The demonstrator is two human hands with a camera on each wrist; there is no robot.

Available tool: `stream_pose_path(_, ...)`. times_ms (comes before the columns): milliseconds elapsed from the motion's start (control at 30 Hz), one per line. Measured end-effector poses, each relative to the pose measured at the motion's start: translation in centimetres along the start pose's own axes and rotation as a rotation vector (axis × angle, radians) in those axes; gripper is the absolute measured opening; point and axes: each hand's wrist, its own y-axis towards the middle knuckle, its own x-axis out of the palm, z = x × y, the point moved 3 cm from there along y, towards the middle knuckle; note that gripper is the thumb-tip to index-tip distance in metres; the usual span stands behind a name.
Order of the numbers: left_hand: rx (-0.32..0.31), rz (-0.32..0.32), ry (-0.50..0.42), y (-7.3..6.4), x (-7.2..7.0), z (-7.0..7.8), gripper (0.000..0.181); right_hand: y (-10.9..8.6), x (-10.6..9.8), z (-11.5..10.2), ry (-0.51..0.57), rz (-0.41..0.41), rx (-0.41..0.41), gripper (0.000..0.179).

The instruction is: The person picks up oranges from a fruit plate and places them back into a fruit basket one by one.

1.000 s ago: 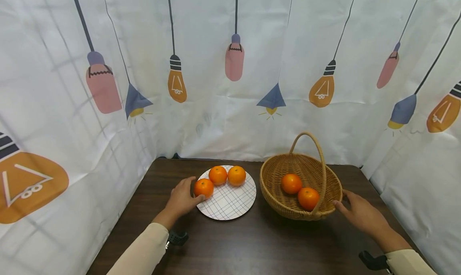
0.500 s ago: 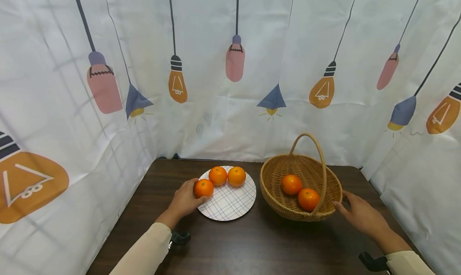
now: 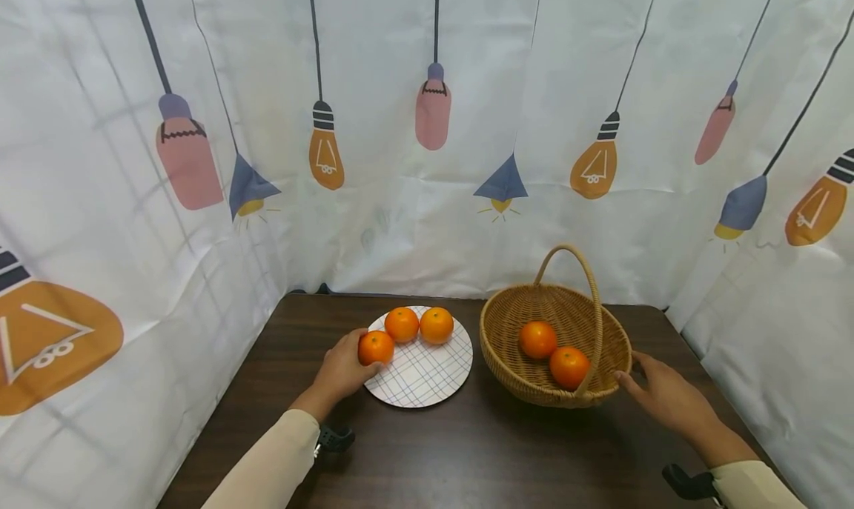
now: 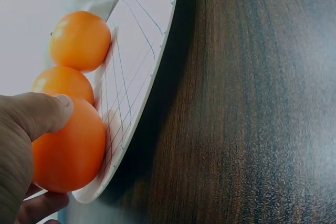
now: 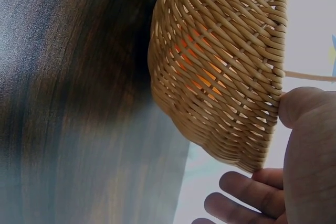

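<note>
My left hand holds an orange at the left rim of a white plate with thin grid lines. In the left wrist view its thumb lies over that orange, with fingers curled at the far side. Two more oranges sit behind on the plate, one at the back left and one at the back right. On the right, my right hand pinches the rim of a wicker basket between thumb and forefinger; its other fingers hang below the rim. Two oranges rest inside the basket.
The basket's tall arched handle rises over its opening. A dark wood table carries everything. White cloth printed with lamps and bulbs hangs behind it and along both sides.
My left hand has shifted slightly right and its fingers have drawn in around the orange. The right hand stays at the basket rim, and the basket and plate stand as before.
</note>
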Motion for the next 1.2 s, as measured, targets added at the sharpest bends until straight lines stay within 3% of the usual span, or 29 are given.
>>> stream_pose_path(267,-0.001,0.004,0.0,-0.1,-0.1,0.2,0.081,0.0,0.0,0.0,0.003,-0.003,0.001,0.087)
stream_pose_path(433,0.005,0.0,-0.008,-0.5,-0.5,1.1,0.081,0.1,0.0,0.0,0.002,-0.006,0.002,0.088)
stream_pose_path(700,0.067,0.01,-0.016,-0.7,-0.9,3.3,0.078,0.3,0.0,0.2,0.003,-0.008,0.0,0.088)
stream_pose_path(1200,0.176,-0.032,-0.035,-1.4,-1.1,8.4,0.077,0.2,0.0,0.1,0.013,0.019,-0.026,0.084)
